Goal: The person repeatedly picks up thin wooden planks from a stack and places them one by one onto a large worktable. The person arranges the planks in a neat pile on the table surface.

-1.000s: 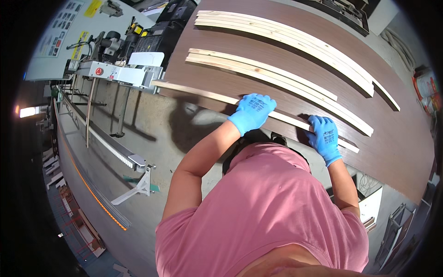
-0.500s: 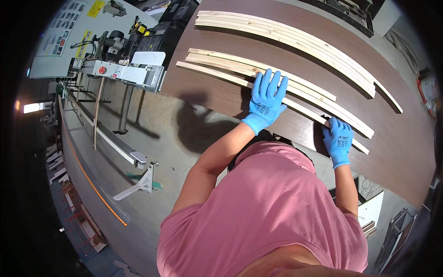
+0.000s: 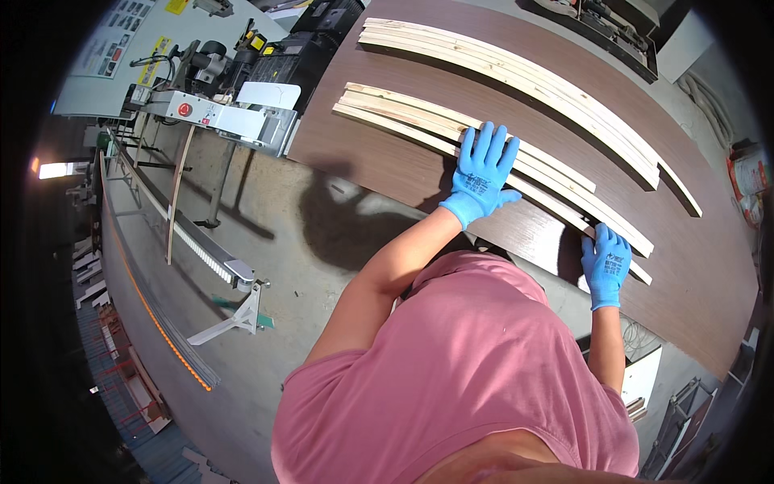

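My left hand (image 3: 484, 173), in a blue glove, lies over the near group of pale wooden strips (image 3: 564, 174) on the brown tabletop (image 3: 677, 266). Its fingers are stretched across them, with the thumb out to the side. My right hand (image 3: 606, 262), gloved in the same blue, curls its fingers over the nearest wooden strip (image 3: 556, 209) close to its right end. That strip runs alongside the others, with a narrow gap visible toward the right end. The undersides of both hands are hidden.
Farther back on the table lies another group of long wooden strips (image 3: 516, 68). To the left stands a machine with a red button (image 3: 185, 110), beside a long metal rail (image 3: 197, 246). A black tray-like case (image 3: 597, 36) sits beyond the far edge.
The nearest strip has moved away from me, closer to the others in its group, with both hands on it. The whole view has also shifted slightly.
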A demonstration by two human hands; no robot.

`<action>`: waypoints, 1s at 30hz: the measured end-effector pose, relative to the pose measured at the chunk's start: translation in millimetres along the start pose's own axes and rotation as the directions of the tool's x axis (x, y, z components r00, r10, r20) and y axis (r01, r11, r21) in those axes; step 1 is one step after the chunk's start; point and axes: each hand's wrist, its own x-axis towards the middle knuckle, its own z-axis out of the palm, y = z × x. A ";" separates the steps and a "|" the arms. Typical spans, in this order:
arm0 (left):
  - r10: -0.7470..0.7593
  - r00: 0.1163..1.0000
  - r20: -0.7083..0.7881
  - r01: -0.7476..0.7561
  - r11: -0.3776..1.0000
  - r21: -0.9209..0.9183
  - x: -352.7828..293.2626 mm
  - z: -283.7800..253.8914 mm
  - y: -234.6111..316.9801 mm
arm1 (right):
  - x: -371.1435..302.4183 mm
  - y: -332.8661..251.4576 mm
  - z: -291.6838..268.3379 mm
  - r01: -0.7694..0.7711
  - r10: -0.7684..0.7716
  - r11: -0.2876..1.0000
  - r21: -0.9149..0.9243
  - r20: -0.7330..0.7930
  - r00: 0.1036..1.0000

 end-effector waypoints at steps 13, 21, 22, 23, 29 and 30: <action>-0.001 0.996 -0.086 -0.003 0.999 -0.044 6.3 7.1 -3.7 | 112.3 -115.0 3.4 0.344 -0.328 0.934 0.097 -0.152 0.932; -0.163 0.935 -0.316 0.073 0.957 -0.280 -24.2 -24.6 -42.8 | 127.0 -115.0 38.3 0.410 -0.399 0.897 0.163 -0.098 0.912; -0.258 0.912 -0.319 0.144 0.929 -0.340 -33.5 -28.8 -55.6 | 127.9 -114.1 40.8 0.408 -0.399 0.903 0.131 -0.089 0.912; -0.315 0.877 -0.362 0.192 0.921 -0.338 -46.8 -33.8 -69.2 | 129.8 -112.2 42.4 0.416 -0.409 0.895 0.161 -0.079 0.909; -0.568 0.684 -0.458 0.584 0.802 -0.122 -152.4 -67.4 -192.4 | 136.8 -102.1 51.3 0.427 -0.429 0.895 0.129 -0.016 0.903; -0.579 0.667 -0.468 0.609 0.786 -0.103 -176.4 -75.9 -220.3 | 137.5 -102.1 50.9 0.419 -0.423 0.898 0.135 -0.006 0.906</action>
